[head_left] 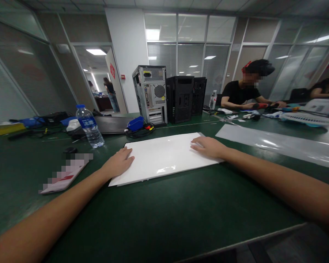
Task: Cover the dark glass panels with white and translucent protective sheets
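A flat white panel (164, 157) lies on the dark green table (164, 219) in front of me. My left hand (118, 162) rests palm down on the panel's left edge, fingers together and stretched. My right hand (207, 146) lies flat on the panel's right end, fingers pointing left. Neither hand grips anything; both only press on the panel's surface.
A water bottle (89, 126) stands at the left, beside cables and a blue bin (135, 123). Three computer towers (153, 94) stand behind the panel. A long translucent sheet (276, 144) lies at the right. A person in black (242, 95) works at the far right.
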`<state>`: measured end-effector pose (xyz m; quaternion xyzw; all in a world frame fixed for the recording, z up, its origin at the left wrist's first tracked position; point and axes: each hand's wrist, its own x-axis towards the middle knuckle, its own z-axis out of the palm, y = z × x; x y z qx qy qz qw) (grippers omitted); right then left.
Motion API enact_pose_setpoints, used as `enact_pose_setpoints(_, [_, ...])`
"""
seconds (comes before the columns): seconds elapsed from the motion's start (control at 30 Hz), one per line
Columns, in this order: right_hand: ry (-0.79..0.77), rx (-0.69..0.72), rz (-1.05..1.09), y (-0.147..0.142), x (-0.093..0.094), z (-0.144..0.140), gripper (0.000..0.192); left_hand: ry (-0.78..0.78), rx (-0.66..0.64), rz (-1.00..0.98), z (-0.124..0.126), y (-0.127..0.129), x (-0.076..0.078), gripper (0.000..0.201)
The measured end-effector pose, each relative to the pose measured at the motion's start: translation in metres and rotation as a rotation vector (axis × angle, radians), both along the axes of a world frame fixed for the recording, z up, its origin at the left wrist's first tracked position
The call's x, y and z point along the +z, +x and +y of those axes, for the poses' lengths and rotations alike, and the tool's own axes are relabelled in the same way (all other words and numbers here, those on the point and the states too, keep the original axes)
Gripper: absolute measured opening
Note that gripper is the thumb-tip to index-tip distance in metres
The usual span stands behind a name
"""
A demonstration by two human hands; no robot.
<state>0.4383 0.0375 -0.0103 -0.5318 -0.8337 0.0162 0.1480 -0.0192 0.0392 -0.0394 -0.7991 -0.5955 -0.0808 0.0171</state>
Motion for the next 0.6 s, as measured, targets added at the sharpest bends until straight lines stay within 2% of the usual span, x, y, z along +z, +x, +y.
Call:
enact_pose_setpoints(0.27, [-0.042, -0.056, 0.028, 0.029, -0.008, 0.019, 0.064, 0.003, 0.007, -0.039, 0.013, -0.011, -0.011, 0.069])
enact_pose_setpoints(0.47, [-0.076, -0.008, 0.064, 0.028, -0.01, 0.022, 0.06, 0.021, -0.007, -0.055, 0.014, -0.013, -0.007, 0.062])
enact_pose_setpoints(0.6, [-0.093, 0.022, 0.067, 0.026, -0.016, 0.022, 0.065, 0.027, -0.001, -0.061, 0.013, -0.013, -0.004, 0.06])
